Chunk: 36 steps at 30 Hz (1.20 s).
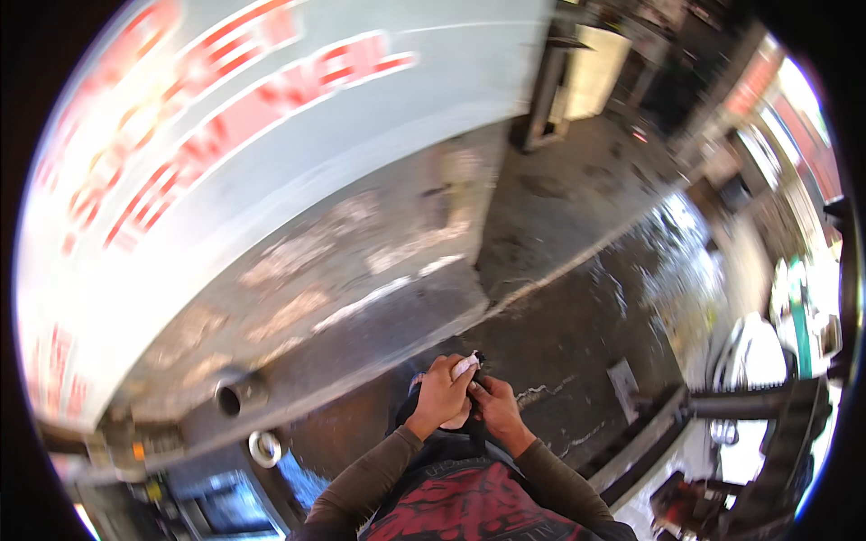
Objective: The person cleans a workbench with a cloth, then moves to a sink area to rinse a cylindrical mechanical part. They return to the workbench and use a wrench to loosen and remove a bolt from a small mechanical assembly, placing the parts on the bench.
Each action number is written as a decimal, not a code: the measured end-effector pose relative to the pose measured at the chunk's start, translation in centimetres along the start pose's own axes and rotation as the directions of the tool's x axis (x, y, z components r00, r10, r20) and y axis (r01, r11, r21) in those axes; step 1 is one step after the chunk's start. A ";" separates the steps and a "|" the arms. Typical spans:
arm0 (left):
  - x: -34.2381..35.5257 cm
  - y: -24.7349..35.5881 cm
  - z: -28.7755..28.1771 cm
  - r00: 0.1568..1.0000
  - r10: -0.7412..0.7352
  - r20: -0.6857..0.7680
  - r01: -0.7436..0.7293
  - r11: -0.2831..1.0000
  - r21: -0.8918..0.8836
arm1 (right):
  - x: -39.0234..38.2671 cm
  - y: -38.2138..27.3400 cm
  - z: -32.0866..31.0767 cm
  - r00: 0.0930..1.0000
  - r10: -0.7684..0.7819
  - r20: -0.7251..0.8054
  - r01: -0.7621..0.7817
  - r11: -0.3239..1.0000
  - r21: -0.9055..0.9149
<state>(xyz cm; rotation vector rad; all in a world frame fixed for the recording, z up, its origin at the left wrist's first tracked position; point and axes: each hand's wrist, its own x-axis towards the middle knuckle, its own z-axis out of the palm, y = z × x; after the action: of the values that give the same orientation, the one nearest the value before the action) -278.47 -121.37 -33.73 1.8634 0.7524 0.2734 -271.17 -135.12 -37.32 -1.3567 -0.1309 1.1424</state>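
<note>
Right in the lower middle of the view, a small white cloth (465,366) is bunched up between both hands, held out in front of the chest and above the wet ground. There is something small and dark (478,358) just at its upper edge, too small to make out.

The left hand (442,392) is curled over the cloth from the left, fingers folded around it, gripping. The right hand (494,403) comes in from the right and presses up against the left one, fingers bent and closed on the same bundle. The two hands are touching each other. Brown long sleeves (379,473) run down to the lower edge, over a red and black patterned shirt (469,505).

Moving outward: below the hands lies dark, wet pavement (577,334), shiny with water further right. To the left rises a big pale vehicle body with red lettering (225,135), its lower grey panel (343,270) scuffed and patchy. An exhaust pipe (236,395) sticks out low on the left, with a round shiny cap (264,448) near it. Off to the right, well apart from the hands, a dark metal frame (722,406) and blurred clutter.
</note>
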 end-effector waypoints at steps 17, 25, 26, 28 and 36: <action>22.5 3.2 9.9 0.926 -0.078 0.370 0.134 0.983 -0.128 | 8.0 -12.3 -14.0 0.870 -0.121 -0.477 0.026 0.979 -0.202; 35.8 7.3 24.1 0.736 -0.338 0.586 0.534 0.822 -0.197 | 13.0 -17.0 -28.4 0.614 -0.168 -0.771 0.623 0.703 0.342; 36.6 9.4 26.7 0.670 -0.279 0.688 0.527 0.832 -0.175 | 14.1 -17.6 -31.2 0.622 -0.263 -0.738 0.689 0.631 0.356; 36.5 14.0 32.0 0.624 -0.138 0.769 0.521 0.807 -0.277 | 15.8 -23.5 -33.9 0.573 -0.272 -0.773 0.757 0.537 0.372; 49.3 16.3 45.1 0.802 0.357 0.479 -0.343 0.932 -0.119 | 25.2 -39.0 -41.5 0.579 -0.783 -0.228 0.672 0.616 -0.411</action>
<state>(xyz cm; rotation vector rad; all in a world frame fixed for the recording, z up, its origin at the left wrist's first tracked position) -211.13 -129.04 -45.42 1.9253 0.0444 0.0275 -209.23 -138.40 -31.18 -1.5293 -0.5423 0.1158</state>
